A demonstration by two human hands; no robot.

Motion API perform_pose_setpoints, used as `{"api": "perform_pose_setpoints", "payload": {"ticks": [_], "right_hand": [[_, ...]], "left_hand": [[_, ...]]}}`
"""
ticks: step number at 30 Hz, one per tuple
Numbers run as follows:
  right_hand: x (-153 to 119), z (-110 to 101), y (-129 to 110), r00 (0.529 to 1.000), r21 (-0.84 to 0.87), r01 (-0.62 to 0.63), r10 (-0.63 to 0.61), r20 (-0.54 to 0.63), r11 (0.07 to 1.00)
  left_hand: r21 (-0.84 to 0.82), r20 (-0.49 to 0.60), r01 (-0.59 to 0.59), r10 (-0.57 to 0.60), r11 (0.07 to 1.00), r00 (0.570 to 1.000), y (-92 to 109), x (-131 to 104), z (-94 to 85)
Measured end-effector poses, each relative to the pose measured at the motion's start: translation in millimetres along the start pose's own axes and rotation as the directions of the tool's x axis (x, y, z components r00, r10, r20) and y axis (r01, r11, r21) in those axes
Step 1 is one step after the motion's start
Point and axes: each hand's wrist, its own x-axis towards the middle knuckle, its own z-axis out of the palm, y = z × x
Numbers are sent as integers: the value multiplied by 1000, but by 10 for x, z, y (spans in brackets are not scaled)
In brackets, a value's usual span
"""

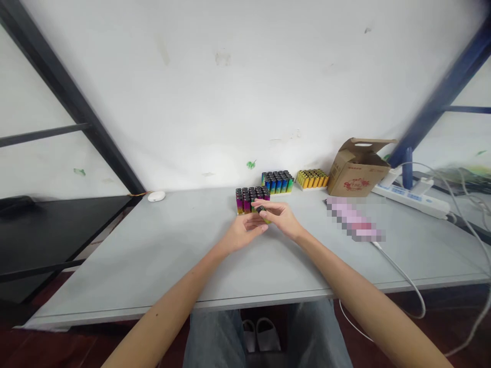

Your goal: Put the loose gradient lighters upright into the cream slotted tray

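Note:
A battery (262,209) with a black end and a yellow-green body is tilted between my two hands, just in front of a block of batteries. My right hand (282,217) pinches it near the black end, from the right. From the left, my left hand (243,232) is curled around its lower end, thumb below; the contact is partly hidden. Right behind my fingers stand purple-and-yellow batteries (246,203) with black tops, packed upright in rows. My hands cover part of that block's front.
Blue-green batteries (279,184) and yellow batteries (312,179) stand in blocks along the wall. Right of them are an open cardboard box (355,176), a power strip (412,199) and a blurred pink item (353,220) with a white cable. A white case (156,196) lies far left.

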Motion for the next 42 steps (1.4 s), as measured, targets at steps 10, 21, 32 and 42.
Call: {"api": "perform_pose_setpoints", "payload": {"ticks": [10,21,32,42], "right_hand": [[32,-17,100,997,48,-21,25,-69,999],[129,-131,175,904,94,-144,170,-393,985],[116,-106,144,906,117,-136,172,-387,984],[112,-84,125,906,147,-135,182,-382,980]], "left_hand": [[-106,-37,10,-14,994,999,47,30,-44],[-421,-151,110,-189,901,970,168,67,-396],[-596,-126,195,-331,779,935,122,88,-309],[-577,-199,158,-325,801,925,86,107,-249]]}}
